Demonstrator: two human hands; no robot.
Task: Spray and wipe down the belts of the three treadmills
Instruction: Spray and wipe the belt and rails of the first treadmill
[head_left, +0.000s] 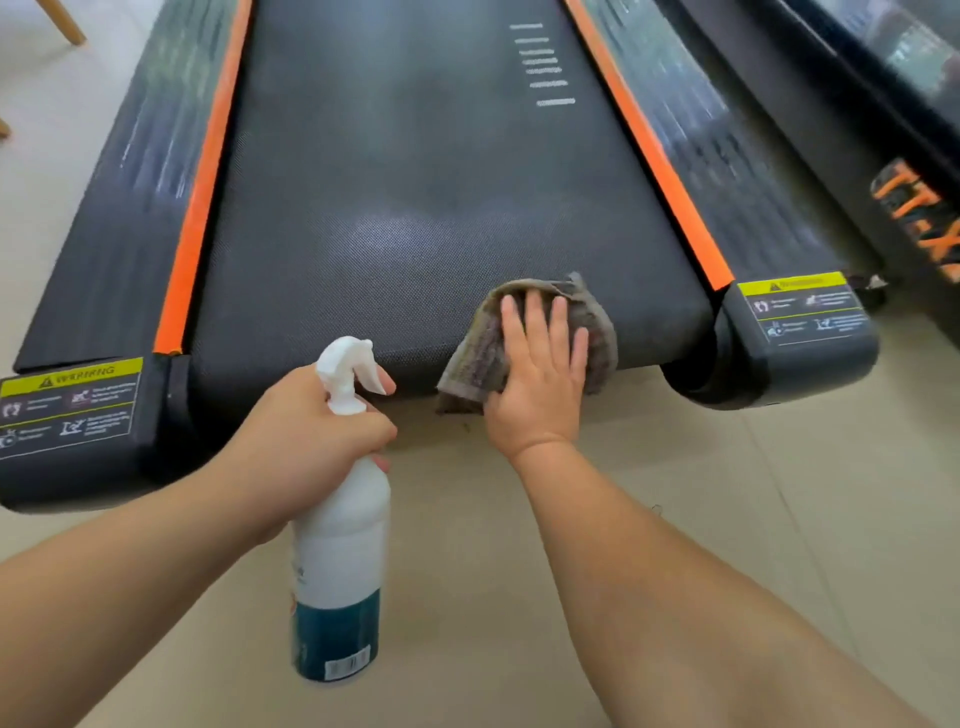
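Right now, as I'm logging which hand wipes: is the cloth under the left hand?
No, the right hand presses the cloth on the belt; the left hand grips the spray bottle.

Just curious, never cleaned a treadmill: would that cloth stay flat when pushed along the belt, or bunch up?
It would probably bunch: the cloth already lies crumpled and droops over the rear edge of the belt, so it looks floppy. The flat right hand pressing it should help it slide as one pad. The belt's dotted texture may drag at it.
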